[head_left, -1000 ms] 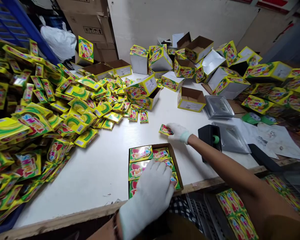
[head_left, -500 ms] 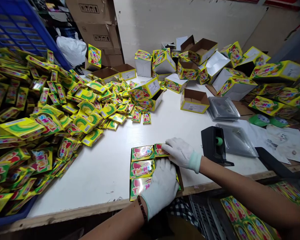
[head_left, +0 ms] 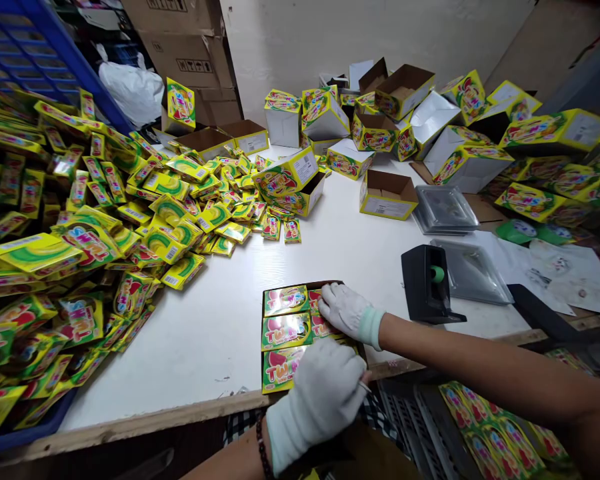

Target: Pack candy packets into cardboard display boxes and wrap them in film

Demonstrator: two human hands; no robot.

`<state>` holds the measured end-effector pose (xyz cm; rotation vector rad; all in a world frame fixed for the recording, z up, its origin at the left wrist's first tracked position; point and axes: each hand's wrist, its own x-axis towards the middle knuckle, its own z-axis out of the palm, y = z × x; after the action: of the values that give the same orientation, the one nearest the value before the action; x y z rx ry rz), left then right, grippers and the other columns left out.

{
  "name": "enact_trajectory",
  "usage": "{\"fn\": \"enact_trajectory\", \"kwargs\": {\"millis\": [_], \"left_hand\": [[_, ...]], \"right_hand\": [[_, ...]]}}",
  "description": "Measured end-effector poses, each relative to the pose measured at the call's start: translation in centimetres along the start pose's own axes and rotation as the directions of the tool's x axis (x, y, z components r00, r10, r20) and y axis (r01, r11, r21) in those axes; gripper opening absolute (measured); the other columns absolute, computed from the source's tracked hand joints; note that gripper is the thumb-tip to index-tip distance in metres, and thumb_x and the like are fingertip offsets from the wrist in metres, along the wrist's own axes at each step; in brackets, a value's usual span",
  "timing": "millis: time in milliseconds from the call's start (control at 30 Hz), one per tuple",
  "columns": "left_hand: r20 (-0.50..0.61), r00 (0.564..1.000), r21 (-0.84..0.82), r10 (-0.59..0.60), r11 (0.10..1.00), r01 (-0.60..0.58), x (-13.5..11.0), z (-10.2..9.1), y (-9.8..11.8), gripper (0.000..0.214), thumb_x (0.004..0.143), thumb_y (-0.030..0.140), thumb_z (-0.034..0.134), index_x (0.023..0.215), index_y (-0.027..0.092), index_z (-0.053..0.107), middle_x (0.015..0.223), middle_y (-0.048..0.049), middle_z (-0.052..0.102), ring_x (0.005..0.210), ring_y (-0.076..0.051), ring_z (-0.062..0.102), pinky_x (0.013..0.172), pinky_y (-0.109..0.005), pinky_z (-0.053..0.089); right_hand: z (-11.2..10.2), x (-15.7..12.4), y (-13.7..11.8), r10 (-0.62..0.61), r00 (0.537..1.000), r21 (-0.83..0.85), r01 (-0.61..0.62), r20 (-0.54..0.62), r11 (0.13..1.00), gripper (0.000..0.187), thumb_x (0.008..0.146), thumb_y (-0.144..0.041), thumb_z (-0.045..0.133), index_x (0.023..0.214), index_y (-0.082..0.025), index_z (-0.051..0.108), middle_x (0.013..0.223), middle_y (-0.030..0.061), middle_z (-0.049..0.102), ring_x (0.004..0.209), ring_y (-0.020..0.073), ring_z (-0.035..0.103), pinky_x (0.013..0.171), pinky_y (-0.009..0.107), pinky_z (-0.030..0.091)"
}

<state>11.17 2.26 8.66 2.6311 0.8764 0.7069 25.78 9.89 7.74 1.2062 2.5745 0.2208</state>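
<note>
The open yellow cardboard box with brown inner walls (head_left: 326, 283), near the middle of the tabletop's (head_left: 195, 333) near edge, looks mostly filled: three glossy yellow-green printed packs (head_left: 286, 331) show in its left column, others at far right; the near right is hidden. Loose packs (head_left: 185, 271) remain heaped left. The boxed packs' long axes run left-right, lettering upright from the near side. The left hand (head_left: 325, 390) curls over the box's near right; the right hand (head_left: 344, 310) rests bent fingers on far-right packs. Whether either grips, I cannot tell.

Left hand (head_left: 325, 387) curled (loosely, it seems); right hand (head_left: 346, 310) palm-down.
</note>
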Motion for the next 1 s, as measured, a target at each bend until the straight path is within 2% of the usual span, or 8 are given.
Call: {"fn": "enact_trajectory", "kwargs": {"millis": [67, 133, 267, 433, 567, 667, 900, 1000], "left_hand": [[-0.115, 0.992, -0.023, -0.054, 0.998, 0.052, -0.4, -1.2, -1.1, 0.021, 0.093, 0.025, 0.046, 0.077, 0.018, 0.058, 0.08, -0.0046, 0.063, 0.075, -0.02, 0.056, 0.068, -0.037, 0.046], [-0.169, 0.977, 0.021, -0.128, 0.991, 0.133, -0.8, -2.1, -2.7, 0.016, 0.091, 0.026, 0.05, 0.092, 0.016, 0.063, 0.1, -0.0091, 0.066, 0.095, -0.024, 0.059, 0.083, -0.041, 0.049], [-0.125, 0.974, 0.262, -0.188, 0.941, 0.215, -1.9, -2.3, -5.3, 0.057, 0.087, 0.044, 0.058, 0.132, 0.009, 0.054, 0.142, -0.0197, 0.048, 0.135, -0.038, 0.039, 0.112, -0.058, 0.032], [-0.057, 0.973, 0.341, -0.222, 0.912, 0.228, -3.0, -1.0, -6.2, 0.067, 0.089, 0.052, 0.053, 0.141, 0.01, 0.048, 0.149, -0.0211, 0.041, 0.141, -0.039, 0.034, 0.116, -0.06, 0.027], [-0.044, 0.971, 0.331, -0.234, 0.914, 0.235, -3.1, -0.8, -6.2, 0.067, 0.09, 0.053, 0.052, 0.141, 0.01, 0.048, 0.151, -0.0203, 0.04, 0.143, -0.038, 0.031, 0.118, -0.06, 0.023], [-0.042, 0.97, 0.335, -0.239, 0.912, 0.239, -3.2, -0.9, -6.1, 0.067, 0.091, 0.053, 0.05, 0.142, 0.01, 0.048, 0.152, -0.0205, 0.038, 0.144, -0.039, 0.03, 0.118, -0.06, 0.023], [-0.049, 0.964, 0.364, -0.261, 0.894, 0.26, -3.2, -1.0, -5.8, 0.064, 0.089, 0.053, 0.052, 0.143, 0.019, 0.05, 0.152, -0.0174, 0.039, 0.143, -0.038, 0.031, 0.117, -0.061, 0.02], [-0.059, 0.965, 0.386, -0.256, 0.886, 0.258, -3.1, -0.8, -5.8, 0.064, 0.087, 0.055, 0.053, 0.141, 0.02, 0.052, 0.151, -0.0177, 0.041, 0.142, -0.04, 0.033, 0.115, -0.062, 0.02]], "right_hand": [[-0.1, 0.4, -0.7, 0.057, 0.997, 0.041, -0.059, 0.045, 0.997, 0.037, 0.097, -0.01, 0.033, 0.121, -0.005, 0.061, 0.122, 0.0262, 0.054, 0.104, 0.031, 0.055, 0.084, 0.045, 0.047], [-0.1, 0.6, -1.4, 0.118, 0.99, 0.089, -0.125, 0.081, 0.988, 0.037, 0.096, -0.011, 0.037, 0.125, -0.005, 0.06, 0.132, 0.0274, 0.049, 0.116, 0.0346, 0.052, 0.091, 0.047, 0.047], [-0.1, 0.8, -2.7, 0.197, 0.968, 0.11, -0.216, 0.158, 0.97, 0.046, 0.097, -0.014, 0.036, 0.14, -0.003, 0.05, 0.149, 0.0293, 0.033, 0.135, 0.0434, 0.036, 0.105, 0.058, 0.038], [-1.0, 1.0, -2.8, 0.263, 0.952, 0.157, -0.288, 0.157, 0.945, 0.041, 0.094, -0.011, 0.041, 0.131, -0.005, 0.057, 0.139, 0.0259, 0.046, 0.125, 0.036, 0.047, 0.102, 0.05, 0.045], [-1.8, 1.7, -2.4, 0.339, 0.914, 0.152, -0.376, 0.225, 0.914, 0.039, 0.09, -0.011, 0.048, 0.125, 0.002, 0.058, 0.124, 0.03, 0.052, 0.115, 0.0348, 0.052, 0.094, 0.046, 0.049], [-1.5, 1.9, -2.8, 0.329, 0.908, 0.171, -0.378, 0.259, 0.91, 0.043, 0.088, -0.013, 0.052, 0.129, 0.0, 0.056, 0.13, 0.0305, 0.049, 0.122, 0.0365, 0.048, 0.098, 0.048, 0.046], [-0.7, -0.1, -4.9, 0.225, 0.906, 0.24, -0.323, 0.359, 0.916, 0.088, 0.079, -0.027, 0.066, 0.155, -0.007, 0.026, 0.159, 0.023, 0.019, 0.143, 0.0502, 0.018, 0.112, 0.058, 0.03], [-2.6, 0.9, -2.0, 0.067, 0.9, 0.319, -0.221, 0.43, 0.921, 0.071, 0.077, -0.023, 0.065, 0.144, -0.009, 0.048, 0.146, 0.0242, 0.043, 0.131, 0.045, 0.044, 0.102, 0.053, 0.043]]}}
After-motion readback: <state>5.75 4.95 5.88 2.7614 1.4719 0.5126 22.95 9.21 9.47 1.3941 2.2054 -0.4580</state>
